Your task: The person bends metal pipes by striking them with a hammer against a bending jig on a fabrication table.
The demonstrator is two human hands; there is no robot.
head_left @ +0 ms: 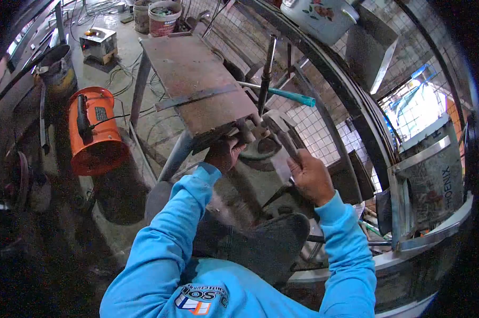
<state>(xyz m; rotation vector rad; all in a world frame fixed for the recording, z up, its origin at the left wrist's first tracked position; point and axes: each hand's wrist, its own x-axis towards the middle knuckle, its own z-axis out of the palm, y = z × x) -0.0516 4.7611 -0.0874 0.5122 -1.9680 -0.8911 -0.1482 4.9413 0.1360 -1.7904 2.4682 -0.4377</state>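
My right hand (pixel 311 177) is closed round the handle of a hammer (pixel 285 137). The hammer's head is raised close to the near end of a rusty metal bench (pixel 202 79). My left hand (pixel 226 153) is at that same end, just under the top's edge, with its fingers curled in. A small metal piece (pixel 244 130) shows at its fingertips, and part of this hand is hidden in shadow. Across the bench top lies a flat metal bar (pixel 197 97). An upright dark metal rod (pixel 267 74) stands just beyond the hammer head.
On the left, an orange blower (pixel 99 130) stands on the floor with cables near it. Beyond are a metal box-shaped machine (pixel 98 45) and a red-and-white bucket (pixel 164 18). A teal tube (pixel 292 97) points right, and a flowered white pot (pixel 320 18) sits at upper right.
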